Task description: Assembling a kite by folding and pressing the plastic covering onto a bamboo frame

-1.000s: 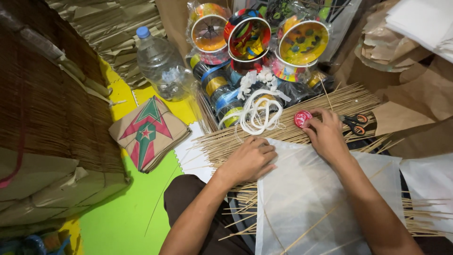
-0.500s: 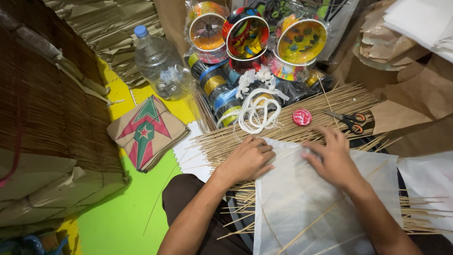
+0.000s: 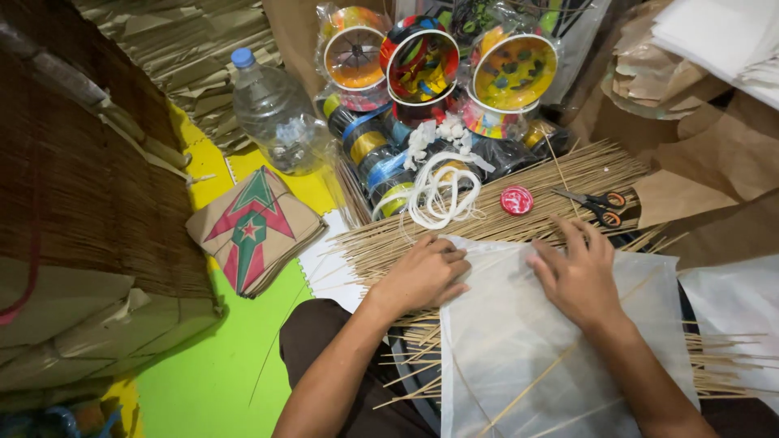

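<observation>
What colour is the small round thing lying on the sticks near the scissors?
Red, the small round thing; clearest in the head view.

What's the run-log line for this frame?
left hand: flat on white paper sheet | right hand: flat on sheet | under sheet: thin sticks | nearby: red round tin, scissors

Warm, even indoor light from overhead; we see only soft, short shadows under the left hand and right hand. The white paper sheet beneath the hands reads brightest, near washed out. Glare spots on the plastic bottle and on the wrapped spools beyond the hands. Far left of the hands, the woven mat falls dim. Focus sharp centrally; we note wide-angle bending toward the edges, slight softness at corners.
</observation>
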